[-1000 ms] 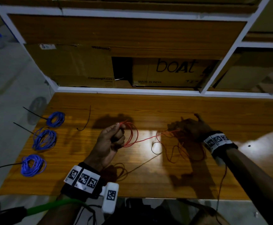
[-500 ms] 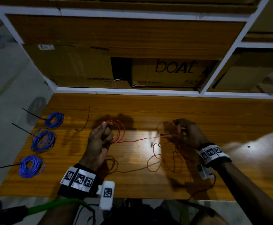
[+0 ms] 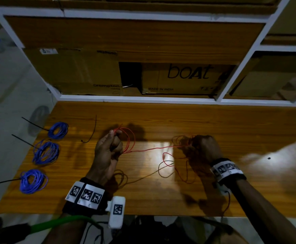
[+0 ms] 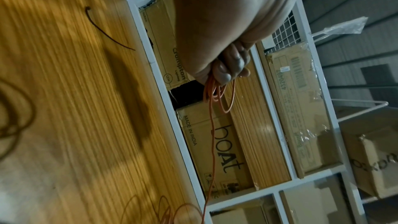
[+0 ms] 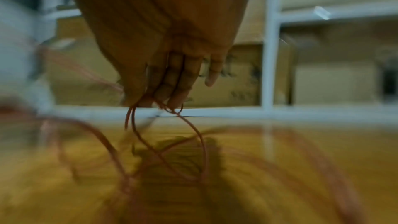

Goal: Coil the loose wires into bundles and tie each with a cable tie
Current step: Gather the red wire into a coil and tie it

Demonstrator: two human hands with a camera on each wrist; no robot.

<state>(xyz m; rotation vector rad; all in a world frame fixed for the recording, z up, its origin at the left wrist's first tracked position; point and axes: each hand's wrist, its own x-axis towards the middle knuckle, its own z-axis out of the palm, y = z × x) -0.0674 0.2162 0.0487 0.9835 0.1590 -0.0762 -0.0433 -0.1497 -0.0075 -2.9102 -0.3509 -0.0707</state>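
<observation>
Since the earlier frames my right hand had swung back out rightward, drawing a fresh stretch of red wire taut across the table. Nearest me, slack loops trailed on the wood below that hand, whose fingers pinched several strands. My left hand clutched the growing red coil, so I judged another wrap was coming. Farther left lay three tied blue bundles and a spare cable tie.

Right hand and red wire motion-blurred
</observation>
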